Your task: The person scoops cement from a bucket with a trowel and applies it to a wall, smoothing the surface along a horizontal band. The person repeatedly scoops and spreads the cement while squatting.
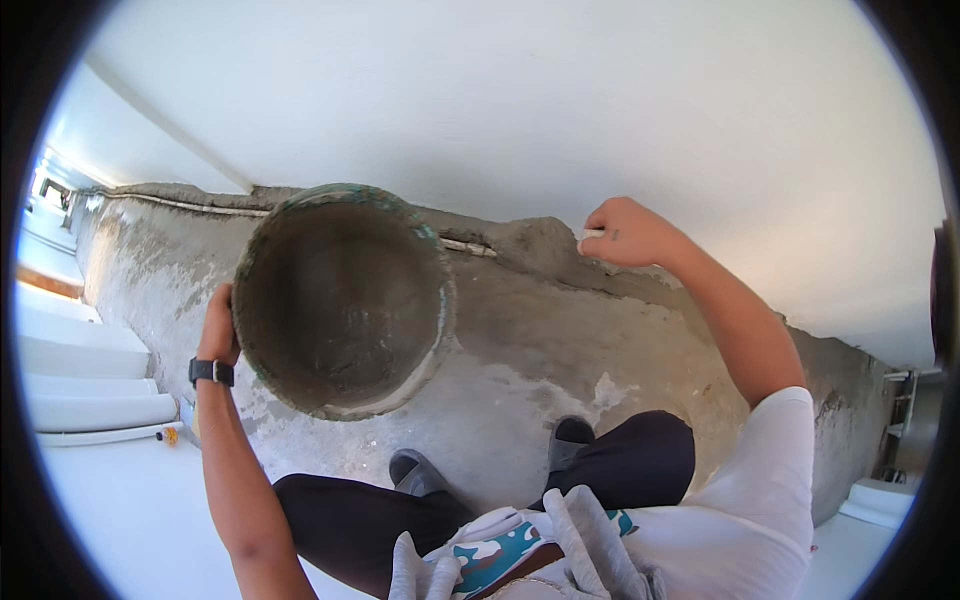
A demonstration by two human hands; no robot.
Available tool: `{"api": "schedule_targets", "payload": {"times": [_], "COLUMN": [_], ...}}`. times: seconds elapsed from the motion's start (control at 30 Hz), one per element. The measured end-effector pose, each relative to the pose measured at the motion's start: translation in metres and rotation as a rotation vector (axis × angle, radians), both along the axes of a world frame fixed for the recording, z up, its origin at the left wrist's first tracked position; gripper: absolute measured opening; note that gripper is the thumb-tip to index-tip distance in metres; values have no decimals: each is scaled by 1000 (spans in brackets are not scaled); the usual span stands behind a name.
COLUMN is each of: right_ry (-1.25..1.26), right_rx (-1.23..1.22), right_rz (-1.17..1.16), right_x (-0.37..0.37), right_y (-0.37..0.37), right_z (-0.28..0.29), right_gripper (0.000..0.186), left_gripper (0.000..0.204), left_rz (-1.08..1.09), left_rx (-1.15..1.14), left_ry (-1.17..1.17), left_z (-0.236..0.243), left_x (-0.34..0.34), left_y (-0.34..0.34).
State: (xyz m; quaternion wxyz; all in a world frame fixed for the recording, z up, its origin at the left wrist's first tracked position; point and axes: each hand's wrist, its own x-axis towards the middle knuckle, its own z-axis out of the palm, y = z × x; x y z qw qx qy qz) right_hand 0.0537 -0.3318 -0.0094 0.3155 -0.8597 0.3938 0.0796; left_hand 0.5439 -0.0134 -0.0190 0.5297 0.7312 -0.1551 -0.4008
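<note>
White wall [540, 100] fills upper part of view, incl. most of the background behind the work. Concrete floor [510, 400] runs along its base, grey, w/ damp-looking dark areas & paler patches. Next in size: round tub [446, 290], left of ctr, mouth turned toward the cam; inside coated w/ grey residue, rim crusted, bits of green-blue showing thru. Cannot tell whether tub rests on floor or is held off it. Person wears white shirt [760, 510] & dark trousers [640, 460], knees bent, one each side of ctr. Pale pipe [200, 207] follows wall base, partly hidden behind tub. Grey cloth [590, 530] lies at the waist, low in view. Mound of grey mortar [540, 245] sits against wall base, betw. tub & R hand. Footwear [425, 475], grey & dark, planted on floor below tub. R hand [630, 232] is near wall, just beside mound, fingers curled closed on a small pale object [591, 234]; kind unclear. L hand [220, 325] touches outer L side of tub; fingertips hidden, so cannot tell if they grip. Dark watch [211, 372] on L wrist.
</note>
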Motion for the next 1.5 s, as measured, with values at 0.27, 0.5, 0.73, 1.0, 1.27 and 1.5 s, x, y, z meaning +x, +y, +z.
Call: {"api": "schedule_targets", "payload": {"times": [0.27, 0.5, 0.73, 1.0, 1.27, 1.5], "right_ry": [-20, -170, -175, -54, -8, -53], "right_rx": [-332, -533, -474, -469, -454, -403], "right_rz": [-74, -133, -125, -187, -243, -345], "right_x": [56, 65, 48, 38, 0, -44], "right_y": [33, 65, 59, 56, 63, 62], "right_z": [-197, -270, -257, -257, -269, -272], "right_gripper": [23, 23, 28, 23, 20, 32], "left_gripper": [35, 35, 37, 39, 36, 36], "left_rz": [-37, -14, -100, -74, -99, -131], "left_rx": [13, 58, 20, 61, 7, -7], "left_ry": [-72, -102, 8, -34, -13, 3], "left_z": [3, 11, 10, 13, 15, 16], "left_x": [10, 4, 13, 5, -11, -8], "left_y": [4, 7, 7, 1, -5, -6]}}
